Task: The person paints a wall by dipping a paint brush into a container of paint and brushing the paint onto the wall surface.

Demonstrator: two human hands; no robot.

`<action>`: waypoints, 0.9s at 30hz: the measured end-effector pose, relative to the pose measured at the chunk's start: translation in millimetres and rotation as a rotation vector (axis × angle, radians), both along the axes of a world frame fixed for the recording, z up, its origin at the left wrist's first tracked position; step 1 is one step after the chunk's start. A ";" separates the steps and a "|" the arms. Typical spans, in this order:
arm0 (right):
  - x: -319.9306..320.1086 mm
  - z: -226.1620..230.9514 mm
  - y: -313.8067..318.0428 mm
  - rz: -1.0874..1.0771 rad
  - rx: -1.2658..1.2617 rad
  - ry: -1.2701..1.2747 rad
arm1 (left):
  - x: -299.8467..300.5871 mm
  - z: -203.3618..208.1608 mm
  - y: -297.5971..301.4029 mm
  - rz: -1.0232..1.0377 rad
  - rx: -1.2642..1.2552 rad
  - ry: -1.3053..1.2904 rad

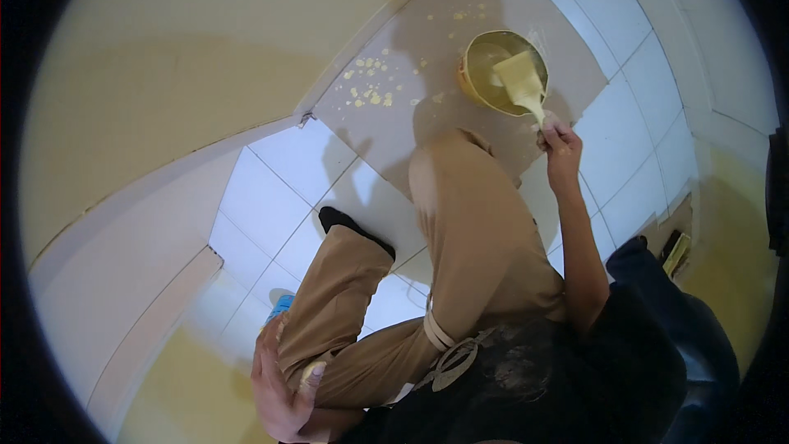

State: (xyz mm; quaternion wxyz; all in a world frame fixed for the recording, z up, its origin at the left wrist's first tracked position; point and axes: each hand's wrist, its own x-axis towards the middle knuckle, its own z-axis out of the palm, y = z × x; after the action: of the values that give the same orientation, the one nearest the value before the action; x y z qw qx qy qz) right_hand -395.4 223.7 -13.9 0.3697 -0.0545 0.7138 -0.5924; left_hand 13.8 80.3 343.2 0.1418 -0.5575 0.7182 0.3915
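My right hand (560, 138) is closed on the handle of a wide, flat paintbrush (519, 78) coated in pale yellow. The brush head is over the mouth of a round bucket (468, 82) with yellow-smeared walls and pale liquid inside; whether its tip touches the liquid I cannot tell. My left hand (283, 386) lies against my bent left leg, thumb apart from the fingers and nothing visible in it. A blue object (281, 306), partly hidden by the leg, is close to that hand.
The bucket stands on a brownish sheet (386, 127) spotted with yellow drips, laid over white floor tiles (288, 160). A yellowish wall (181, 57) with a pale lower band runs along the left. At the right are a dark blue item (657, 267) and a yellow-edged object (676, 253).
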 end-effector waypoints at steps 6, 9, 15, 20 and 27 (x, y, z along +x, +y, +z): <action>-1.3 14.1 -2.5 0.061 0.014 0.027 | -5.9 1.2 7.3 0.041 -0.051 -0.125; -9.8 -14.7 19.0 0.094 0.072 0.131 | -11.8 14.4 16.5 0.016 -0.151 -0.138; 0.2 -3.9 12.3 0.024 -0.035 0.047 | -14.0 43.1 29.5 -0.063 -0.040 -0.156; 1.1 -9.9 13.8 0.030 -0.025 0.086 | -24.2 22.4 1.1 -0.190 -0.130 -0.222; 12.3 14.6 -6.7 0.054 -0.300 -0.209 | -61.9 12.6 -24.7 -0.294 -0.311 -0.038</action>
State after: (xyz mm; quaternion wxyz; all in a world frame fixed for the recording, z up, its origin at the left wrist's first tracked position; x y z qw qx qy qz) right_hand -383.1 216.9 0.6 0.4454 -0.0663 0.5733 -0.6845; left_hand -48.1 55.5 355.9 0.1231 -0.4693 0.8407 0.2406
